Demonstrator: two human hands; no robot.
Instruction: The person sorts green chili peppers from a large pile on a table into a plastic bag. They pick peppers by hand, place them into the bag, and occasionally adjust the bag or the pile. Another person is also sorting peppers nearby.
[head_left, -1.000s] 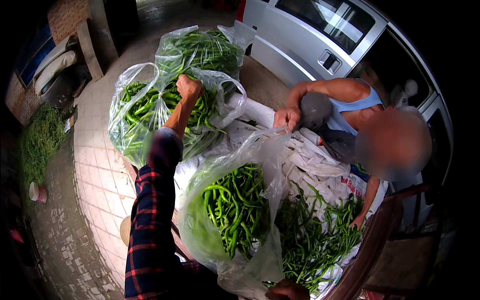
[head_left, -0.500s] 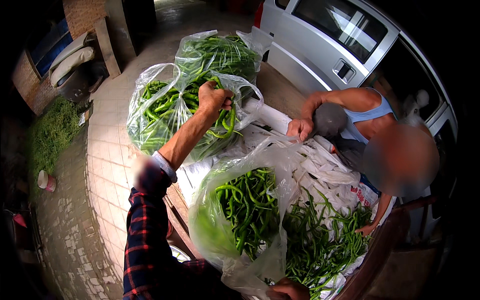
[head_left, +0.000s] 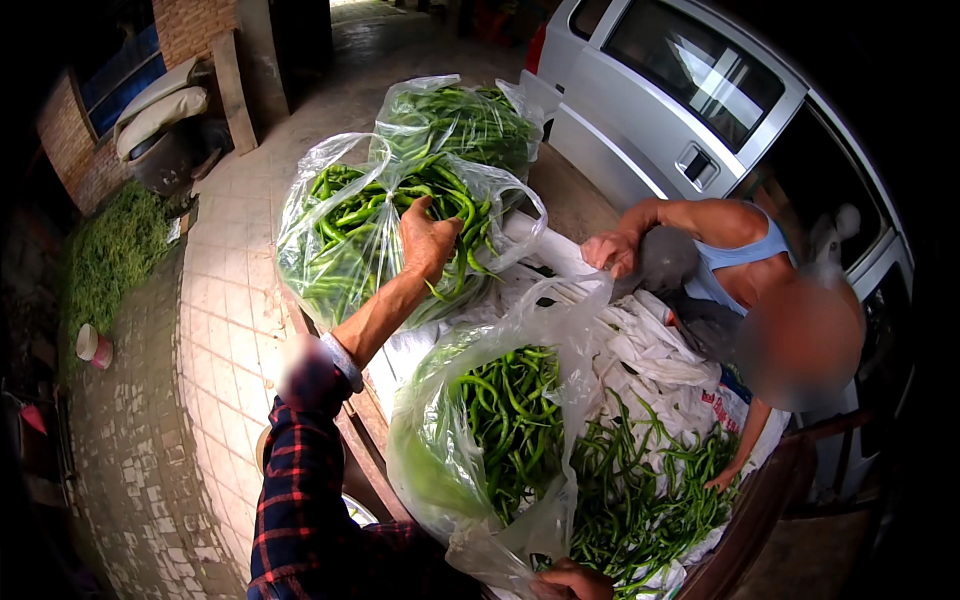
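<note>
My left hand presses palm-down on long green chili peppers heaped in a clear plastic bag with loose handles. Its fingers are apart, their tips among the peppers. At the lower edge my right hand, partly cut off, is closed on the rim of a nearer clear bag. This bag gapes toward the right, with green peppers inside. Beside it, loose peppers lie spread on white sacking.
Across from me a co-worker in a light blue top has one hand at the loose peppers. Another full pepper bag stands behind. A silver van is beyond. A dark red rail edges the sacking at right.
My left hand has loosened from its curled grip on the peppers and now rests on top of the heap. The co-worker's upper hand has shifted slightly. The view has shifted a little.
</note>
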